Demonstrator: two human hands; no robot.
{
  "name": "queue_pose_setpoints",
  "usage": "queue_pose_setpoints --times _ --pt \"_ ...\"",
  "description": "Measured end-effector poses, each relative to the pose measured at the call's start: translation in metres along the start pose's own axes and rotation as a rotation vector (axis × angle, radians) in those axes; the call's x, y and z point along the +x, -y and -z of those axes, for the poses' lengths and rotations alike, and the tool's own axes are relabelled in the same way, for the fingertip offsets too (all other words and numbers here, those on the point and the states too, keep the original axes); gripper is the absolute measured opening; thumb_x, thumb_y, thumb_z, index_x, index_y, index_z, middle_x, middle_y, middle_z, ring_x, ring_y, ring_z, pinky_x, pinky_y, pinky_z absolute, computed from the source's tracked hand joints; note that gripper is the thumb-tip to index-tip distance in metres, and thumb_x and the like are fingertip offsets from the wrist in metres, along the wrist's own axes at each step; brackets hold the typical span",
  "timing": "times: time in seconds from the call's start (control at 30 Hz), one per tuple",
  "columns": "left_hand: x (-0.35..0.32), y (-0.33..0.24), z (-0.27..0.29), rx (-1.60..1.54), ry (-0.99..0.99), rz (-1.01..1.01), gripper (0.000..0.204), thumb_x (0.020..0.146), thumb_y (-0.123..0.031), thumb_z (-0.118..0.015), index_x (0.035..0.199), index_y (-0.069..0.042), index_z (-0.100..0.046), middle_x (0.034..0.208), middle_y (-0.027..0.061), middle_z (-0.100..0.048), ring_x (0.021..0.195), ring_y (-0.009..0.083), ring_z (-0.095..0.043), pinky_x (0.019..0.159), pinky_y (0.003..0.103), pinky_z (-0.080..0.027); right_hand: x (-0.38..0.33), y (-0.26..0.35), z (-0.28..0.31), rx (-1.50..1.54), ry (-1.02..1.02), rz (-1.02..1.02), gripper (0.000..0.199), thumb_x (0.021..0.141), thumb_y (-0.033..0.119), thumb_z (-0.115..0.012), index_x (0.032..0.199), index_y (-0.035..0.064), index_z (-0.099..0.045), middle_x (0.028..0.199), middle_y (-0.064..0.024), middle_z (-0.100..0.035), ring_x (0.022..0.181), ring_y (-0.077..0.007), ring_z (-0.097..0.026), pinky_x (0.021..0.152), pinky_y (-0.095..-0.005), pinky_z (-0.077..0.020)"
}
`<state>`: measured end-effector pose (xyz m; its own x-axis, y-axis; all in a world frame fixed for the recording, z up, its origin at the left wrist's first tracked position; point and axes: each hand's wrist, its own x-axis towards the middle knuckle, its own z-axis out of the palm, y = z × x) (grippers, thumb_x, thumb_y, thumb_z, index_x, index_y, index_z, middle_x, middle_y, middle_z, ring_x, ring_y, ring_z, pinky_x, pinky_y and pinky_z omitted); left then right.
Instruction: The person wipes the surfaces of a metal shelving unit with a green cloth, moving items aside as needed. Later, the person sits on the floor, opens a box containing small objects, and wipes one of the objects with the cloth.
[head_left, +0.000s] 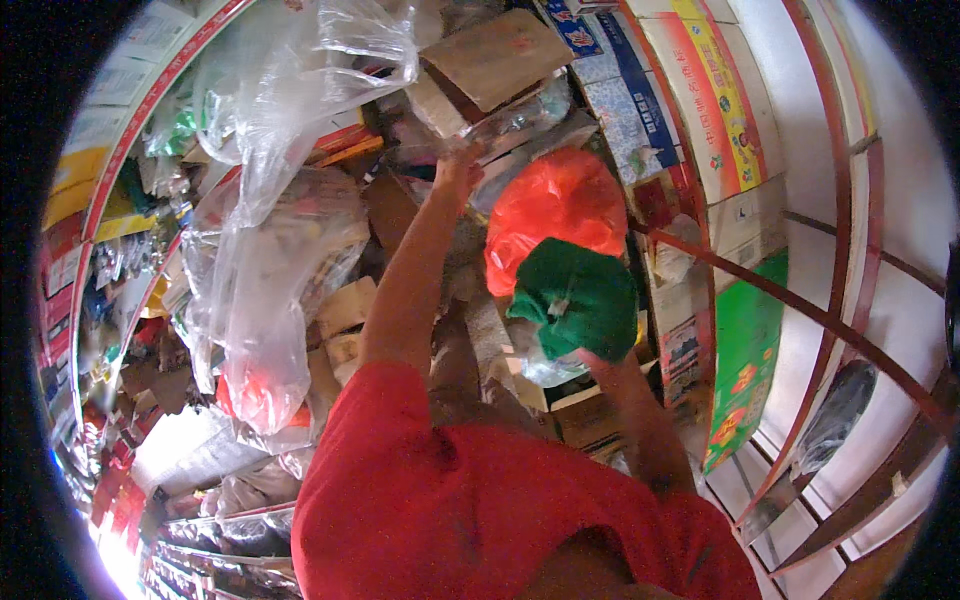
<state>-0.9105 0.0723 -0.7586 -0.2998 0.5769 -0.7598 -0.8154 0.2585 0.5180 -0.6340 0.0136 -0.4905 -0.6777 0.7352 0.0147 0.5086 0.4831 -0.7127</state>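
My right hand (606, 368) grips the lower edge of a bunched dark green cloth item (575, 300); whether it is a hat or a plain cloth I cannot tell. Just beyond it, partly covered by the green cloth, is a bright red-orange plastic bag (560, 190). My left arm stretches far forward, and my left hand (458, 165) is beside a clear plastic wrapping (520, 118) and an open brown cardboard box (497, 62). Its fingers are blurred and partly hidden, so their hold does not show.
Clear plastic bags (265, 110) hang at the left, with crowded shelves behind them. Printed cartons (725, 100) are stacked along the right, next to a red metal rail (790, 293) and a green panel (748, 365). A small cardboard box (603, 388) sits below the green cloth.
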Motion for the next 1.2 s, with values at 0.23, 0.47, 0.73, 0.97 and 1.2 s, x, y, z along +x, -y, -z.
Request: queue_pose_setpoints --times 0.23,0.47,0.73,0.97,1.2 --pt "0.103 0.016 -0.02 -0.273 -0.083 -0.098 0.061 0.072 -0.029 -0.079 0.123 -0.013 -0.048 0.122 0.0032 -0.054 0.112 0.0274 -0.05 0.08 0.048 -0.046 0.013 -0.025 -0.013 -0.194 -0.089 0.021 0.032 0.081 0.015 -0.062 0.11 0.0022 -0.064 0.102 -0.0103 -0.066 0.094 -0.0214 -0.065 0.086 -0.0328 -0.0523" --pt "0.14 0.042 -0.034 -0.536 -0.221 -0.212 0.051 0.078 -0.018 -0.071 0.117 -0.011 -0.04 0.114 0.0077 -0.052 0.101 0.0256 -0.053 0.074 0.043 -0.052 0.027 -0.047 -0.013 -0.209 -0.129 -0.012 0.032 0.079 0.014 -0.063 0.108 0.0024 -0.065 0.102 -0.0104 -0.067 0.094 -0.0222 -0.066 0.086 -0.0338 -0.0528" --pt "0.096 0.033 -0.001 -0.583 -0.05 -0.297 0.014 0.08 -0.01 -0.054 0.093 -0.003 -0.055 0.097 0.0103 -0.059 0.089 0.0287 -0.058 0.078 0.05 -0.053 0.018 -0.059 0.022 -0.033 -0.148 -0.041 0.032 0.076 0.014 -0.066 0.106 0.0025 -0.066 0.102 -0.0101 -0.067 0.094 -0.0226 -0.066 0.085 -0.035 -0.0533" --pt "-0.02 0.066 0.062 -0.276 0.273 -0.387 0.043 0.085 -0.025 -0.056 0.12 -0.001 -0.053 0.117 0.0142 -0.058 0.106 0.0325 -0.057 0.096 0.051 -0.046 0.032 -0.074 0.075 0.723 -0.264 -0.126 0.032 0.074 0.014 -0.068 0.103 0.0026 -0.067 0.103 -0.0098 -0.068 0.093 -0.0229 -0.066 0.085 -0.0361 -0.0537" --pt "-0.199 0.07 0.06 -0.397 0.278 -0.229 0.048 0.087 -0.027 -0.057 0.127 -0.003 -0.049 0.123 0.0112 -0.056 0.111 0.0282 -0.057 0.095 0.046 -0.048 0.001 0.006 0.166 -0.132 -0.301 0.081 0.037 0.08 0.01 -0.065 0.113 -0.004 -0.061 0.098 -0.0123 -0.066 0.075 -0.0229 -0.064 0.057 -0.0321 -0.0545"
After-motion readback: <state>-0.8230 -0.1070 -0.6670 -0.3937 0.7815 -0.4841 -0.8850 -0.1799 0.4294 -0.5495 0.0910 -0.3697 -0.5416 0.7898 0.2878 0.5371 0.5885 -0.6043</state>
